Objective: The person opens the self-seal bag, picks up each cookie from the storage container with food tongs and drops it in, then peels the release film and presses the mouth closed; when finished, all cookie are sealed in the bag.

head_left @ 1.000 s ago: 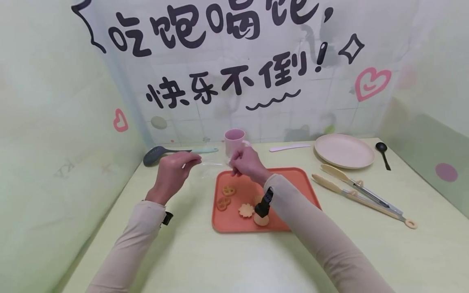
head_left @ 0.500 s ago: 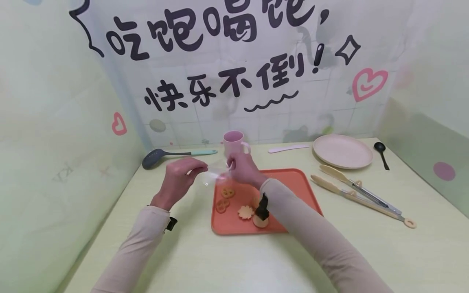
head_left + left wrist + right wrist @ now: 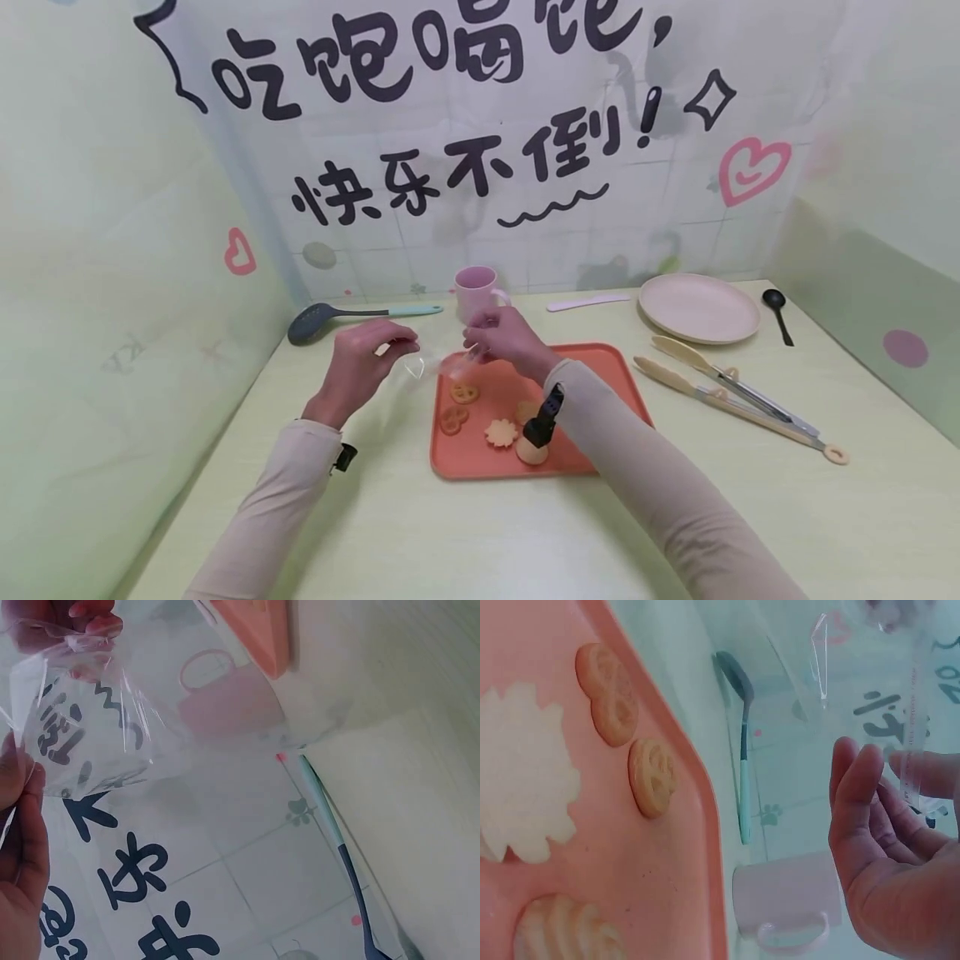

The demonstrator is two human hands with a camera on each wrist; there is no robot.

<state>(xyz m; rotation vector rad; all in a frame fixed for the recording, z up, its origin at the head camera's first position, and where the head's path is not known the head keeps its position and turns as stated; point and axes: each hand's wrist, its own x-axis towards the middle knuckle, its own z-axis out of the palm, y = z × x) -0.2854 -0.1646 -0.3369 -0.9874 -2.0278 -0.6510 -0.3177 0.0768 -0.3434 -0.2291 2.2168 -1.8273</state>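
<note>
Between the hands: a clear plastic bag hangs stretched above the near-left corner of the orange tray; its mouth looks pulled partly apart, though the film is hard to read
Left hand: fingers curled and pinching the bag's left edge; in the left wrist view the film runs from this hand's fingers across to the other hand
Right hand: thumb and fingertips pinching the bag's right edge; the right wrist view shows the strip of film nipped against the thumb, the other fingers loosely bent
Progress, as I judge it: the bag is in hand and being opened; nothing shows inside it; the biscuits are all on the tray, so filling is yet to begin
Just below the right hand: two pretzel-shaped biscuits on the tray's left part; a flower-shaped biscuit and a round one nearer the person, partly behind the right wrist camera
Just beyond the hands: a pink mug, standing upright, handle to the right
Beyond the left hand: a dark slotted spoon with a pale green handle, lying on the surface near the wall
Well to the right of the right hand: beige tongs beside the tray; a beige plate beyond them; a small black spoon past the plate; a pale spatula lying between mug and plate
</note>
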